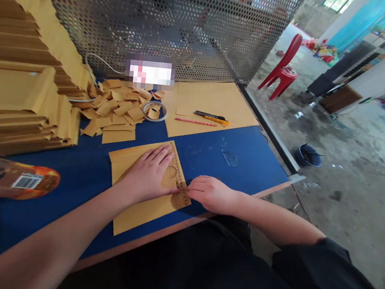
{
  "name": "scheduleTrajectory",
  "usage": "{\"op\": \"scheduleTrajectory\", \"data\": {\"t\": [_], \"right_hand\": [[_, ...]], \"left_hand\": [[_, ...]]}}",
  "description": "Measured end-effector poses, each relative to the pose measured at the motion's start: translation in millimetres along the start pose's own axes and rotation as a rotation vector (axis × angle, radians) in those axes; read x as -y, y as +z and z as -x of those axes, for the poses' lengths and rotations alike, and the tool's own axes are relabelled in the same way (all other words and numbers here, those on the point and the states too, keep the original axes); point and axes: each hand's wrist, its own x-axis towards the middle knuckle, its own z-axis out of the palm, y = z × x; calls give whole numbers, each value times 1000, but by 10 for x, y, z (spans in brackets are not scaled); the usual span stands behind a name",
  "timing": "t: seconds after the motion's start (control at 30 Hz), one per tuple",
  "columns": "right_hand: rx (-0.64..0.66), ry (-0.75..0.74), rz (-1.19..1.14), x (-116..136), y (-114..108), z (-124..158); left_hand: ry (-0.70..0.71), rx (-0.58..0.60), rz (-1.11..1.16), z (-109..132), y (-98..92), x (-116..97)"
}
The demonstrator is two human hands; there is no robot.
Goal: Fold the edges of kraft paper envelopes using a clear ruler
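Observation:
A brown paper envelope or folded sheet (pixel 138 214) lies on the blue tabletop. Along its right edge rests a clear plastic ruler (pixel 178 179) with a protractor arc. My left hand (pixel 152 170) is laid flat over paper and ruler, fingers stretched out, thumb towards the ruler's near end. Curled closed, my right hand (pixel 210 194) has its fingertips against the right edge of the paper by the ruler. Whatever those fingers pinch is hidden. A small clear set square (pixel 229 158) lies beyond my right hand.
Brown paper stacks (pixel 14 113) rise at the left, near a bottle (pixel 15 177) on its side. Cut paper pieces (pixel 117 107) and a tape roll (pixel 154 112) lie behind. A pencil (pixel 195 122) and cutter (pixel 217 119) rest on a large brown sheet (pixel 197 92), before a perforated metal panel (pixel 190 30).

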Motion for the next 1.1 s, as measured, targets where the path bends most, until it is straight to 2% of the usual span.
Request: {"op": "scheduleTrajectory", "data": {"t": [0.37, 0.5, 0.57, 0.67, 0.73, 0.97, 1.03, 1.1], "right_hand": [[1, -18, -74, 298, -79, 222], [-13, -13, -110, 325, -112, 274], [-69, 20, -133, 286, -131, 281], [-186, 154, -164, 138, -176, 247], [-212, 283, -194, -27, -223, 189], [-172, 616, -306, -873, -310, -96], [-154, 671, -245, -1071, -283, -151], [-151, 680, -145, -1165, -244, -197]], "left_hand": [[9, 5, -27, 6, 3, 2], [22, -20, -2, 20, 9, 20], [25, -27, 6, 25, 6, 18], [21, -16, -13, 36, -12, 5], [18, -2, -42, 48, -38, 1], [-66, 143, -91, 95, -202, 65], [-79, 170, -96, 105, -235, 75], [-81, 178, -97, 112, -247, 81]]}}
